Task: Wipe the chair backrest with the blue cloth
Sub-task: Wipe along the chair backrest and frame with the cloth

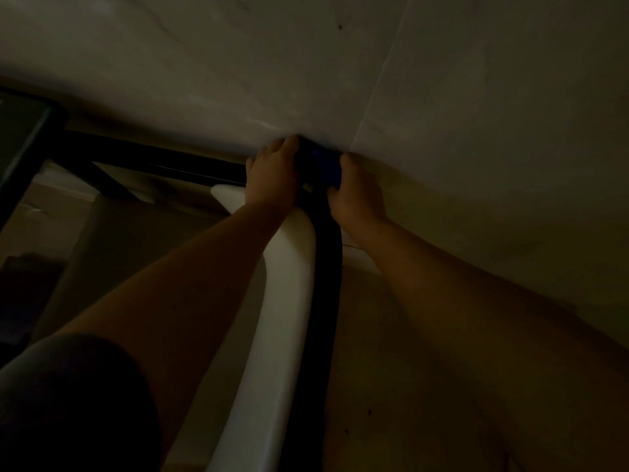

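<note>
The scene is very dark. The chair backrest (289,301) shows as a white curved band with a black strip along its right side, running from the bottom centre up to my hands. The blue cloth (325,165) is bunched at the far end of the backrest, between my two hands. My left hand (272,175) grips the backrest's far end on the left and touches the cloth. My right hand (355,195) is closed on the cloth's right side. Most of the cloth is hidden by my fingers and the shadow.
A pale tiled floor (442,97) fills the upper and right part of the view. A black table frame (153,161) with a glass edge (23,144) stands at the left. My dark sleeve (68,403) covers the lower left corner.
</note>
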Action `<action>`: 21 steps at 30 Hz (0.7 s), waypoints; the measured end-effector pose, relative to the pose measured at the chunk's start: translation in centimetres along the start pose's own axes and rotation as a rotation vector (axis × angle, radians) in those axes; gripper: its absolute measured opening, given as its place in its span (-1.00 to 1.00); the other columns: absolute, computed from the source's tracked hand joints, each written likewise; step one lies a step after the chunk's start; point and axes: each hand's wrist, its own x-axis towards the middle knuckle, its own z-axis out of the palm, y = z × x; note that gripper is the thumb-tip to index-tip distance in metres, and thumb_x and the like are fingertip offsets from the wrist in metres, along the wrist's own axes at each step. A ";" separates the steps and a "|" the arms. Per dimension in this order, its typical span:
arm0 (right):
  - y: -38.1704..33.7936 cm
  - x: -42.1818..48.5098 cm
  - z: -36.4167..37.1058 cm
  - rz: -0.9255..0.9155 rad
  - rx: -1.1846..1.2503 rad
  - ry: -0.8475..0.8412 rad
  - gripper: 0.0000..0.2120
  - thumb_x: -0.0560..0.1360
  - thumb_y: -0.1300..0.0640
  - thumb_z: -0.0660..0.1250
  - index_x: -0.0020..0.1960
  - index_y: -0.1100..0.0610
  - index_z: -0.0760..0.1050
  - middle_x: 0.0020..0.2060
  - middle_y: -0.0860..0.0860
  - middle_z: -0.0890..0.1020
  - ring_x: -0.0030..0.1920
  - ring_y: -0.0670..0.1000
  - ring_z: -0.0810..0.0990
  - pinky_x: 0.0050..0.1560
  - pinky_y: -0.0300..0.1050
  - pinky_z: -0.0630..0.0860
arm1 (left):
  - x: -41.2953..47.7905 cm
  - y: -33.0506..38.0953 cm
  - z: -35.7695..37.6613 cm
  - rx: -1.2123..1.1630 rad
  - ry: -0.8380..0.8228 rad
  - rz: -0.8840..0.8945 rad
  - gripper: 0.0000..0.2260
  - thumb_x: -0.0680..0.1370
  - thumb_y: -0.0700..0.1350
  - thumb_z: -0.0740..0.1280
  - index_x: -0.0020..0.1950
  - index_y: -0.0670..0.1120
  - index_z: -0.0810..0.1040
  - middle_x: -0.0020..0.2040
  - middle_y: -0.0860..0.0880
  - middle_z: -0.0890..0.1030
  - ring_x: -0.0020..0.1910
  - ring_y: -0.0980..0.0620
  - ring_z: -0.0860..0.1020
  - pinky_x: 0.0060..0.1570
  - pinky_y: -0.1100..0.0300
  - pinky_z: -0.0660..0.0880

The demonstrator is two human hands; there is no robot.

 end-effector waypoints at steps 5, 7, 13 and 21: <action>1.6 -2.9 -1.4 -0.014 -0.112 -0.077 -0.70 0.49 0.18 0.28 0.22 0.15 0.43 0.12 0.21 0.61 0.11 0.29 0.57 -0.04 0.06 0.47 | -2.2 1.6 -0.5 0.256 -0.040 0.301 -0.64 0.48 -0.17 0.27 0.27 -0.18 0.39 0.20 -0.26 0.49 0.18 -0.29 0.42 0.12 -0.16 0.36; 2.9 -5.5 -1.8 -0.028 -0.167 -0.057 -0.71 0.49 0.17 0.30 0.20 0.15 0.43 0.03 0.22 0.63 0.03 0.30 0.59 -0.17 0.04 0.42 | -4.5 2.7 -0.4 0.251 -0.039 0.346 -0.68 0.48 -0.16 0.26 0.22 -0.19 0.41 0.15 -0.26 0.49 0.12 -0.29 0.43 0.03 -0.13 0.36; 5.0 -12.8 -3.2 -0.139 -0.185 -0.151 -0.75 0.49 0.22 0.31 0.14 0.12 0.37 -0.12 0.17 0.59 -0.17 0.25 0.57 -0.32 0.02 0.36 | -12.3 3.8 -1.9 0.090 -0.139 0.367 -0.78 0.47 -0.27 0.27 0.10 -0.28 0.47 0.06 -0.29 0.51 0.02 -0.27 0.44 -0.03 -0.07 0.40; 6.4 -26.2 -0.7 -0.156 -0.126 -0.290 -0.62 0.52 0.26 0.28 0.32 0.16 0.39 0.19 0.22 0.55 0.17 0.26 0.53 0.13 0.15 0.47 | -28.2 2.7 -4.5 0.063 -0.178 0.256 -0.76 0.50 -0.29 0.26 0.16 -0.22 0.47 0.05 -0.21 0.51 0.00 -0.17 0.46 -0.09 0.13 0.35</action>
